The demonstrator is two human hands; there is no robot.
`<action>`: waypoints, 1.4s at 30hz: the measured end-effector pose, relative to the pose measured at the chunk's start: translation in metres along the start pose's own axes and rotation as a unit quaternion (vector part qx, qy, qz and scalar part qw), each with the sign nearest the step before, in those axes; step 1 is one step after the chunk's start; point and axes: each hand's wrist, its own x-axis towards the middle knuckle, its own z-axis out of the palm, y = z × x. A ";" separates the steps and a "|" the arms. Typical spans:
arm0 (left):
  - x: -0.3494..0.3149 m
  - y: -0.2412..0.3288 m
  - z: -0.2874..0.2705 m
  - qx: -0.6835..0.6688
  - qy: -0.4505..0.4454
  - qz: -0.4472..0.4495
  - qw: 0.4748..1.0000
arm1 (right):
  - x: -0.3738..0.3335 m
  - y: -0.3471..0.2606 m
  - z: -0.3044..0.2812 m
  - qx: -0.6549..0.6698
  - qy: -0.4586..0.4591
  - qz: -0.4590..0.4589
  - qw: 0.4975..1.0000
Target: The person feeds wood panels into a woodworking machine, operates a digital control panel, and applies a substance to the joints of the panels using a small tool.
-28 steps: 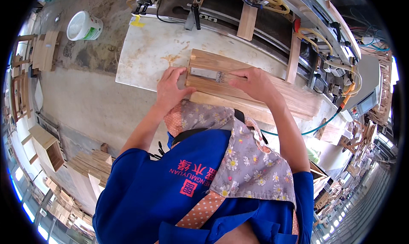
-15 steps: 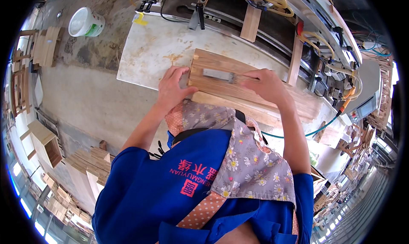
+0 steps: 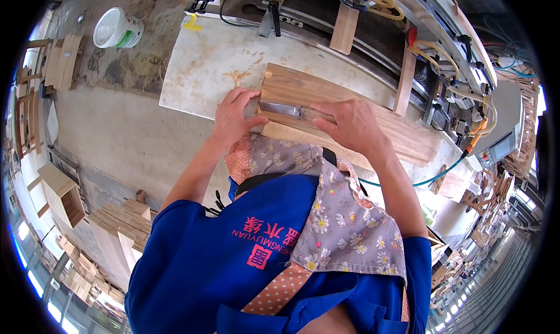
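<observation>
A flat-bladed chisel [image 3: 281, 108] lies low over the left end of a brown wooden board [image 3: 326, 89]. My right hand [image 3: 352, 123] is closed around its handle, and the metal blade points left. At the board's left end, my left hand [image 3: 234, 113] has its thumb and fingers spread apart. Its fingertips touch or nearly touch the end of the board, the thumb by the near corner. A paler wooden piece [image 3: 286, 134] shows along the board's near side, partly covered by my apron and arm.
The board rests on a white stained worktop [image 3: 198, 71]. Beyond it stands a machine with metal rails [image 3: 315, 28], clamps and yellow hoses [image 3: 379, 2]. A white bucket [image 3: 116, 30] is on the floor at far left. Stacked wood [image 3: 122, 220] lies at left; a teal hose [image 3: 440, 175] runs at right.
My right hand has moved left and slightly nearer, taking the chisel's blade to the board's left end. My left hand has stayed almost where it was.
</observation>
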 end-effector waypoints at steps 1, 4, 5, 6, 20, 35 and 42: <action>0.000 0.000 0.000 0.001 0.000 -0.001 1.000 | -0.001 -0.004 -0.004 -0.022 -0.028 0.025 0.999; -0.001 -0.001 0.001 0.001 0.001 -0.001 1.000 | -0.002 0.005 0.002 0.064 -0.002 0.021 0.998; -0.001 -0.001 0.001 0.000 0.002 0.001 1.000 | -0.003 0.008 0.001 0.084 -0.011 0.030 0.996; -0.001 -0.002 0.002 -0.001 0.003 0.001 1.000 | -0.002 0.011 0.001 0.104 -0.021 0.038 0.994; 0.000 -0.001 0.003 0.000 0.008 -0.009 1.000 | -0.008 0.020 -0.006 0.116 -0.020 0.049 0.992; 0.010 0.019 -0.006 0.070 -0.002 0.053 0.996 | -0.049 0.078 0.000 0.374 0.046 0.175 0.910; 0.021 0.037 0.012 0.113 0.020 0.135 0.984 | -0.045 0.074 0.002 0.371 0.092 0.165 0.909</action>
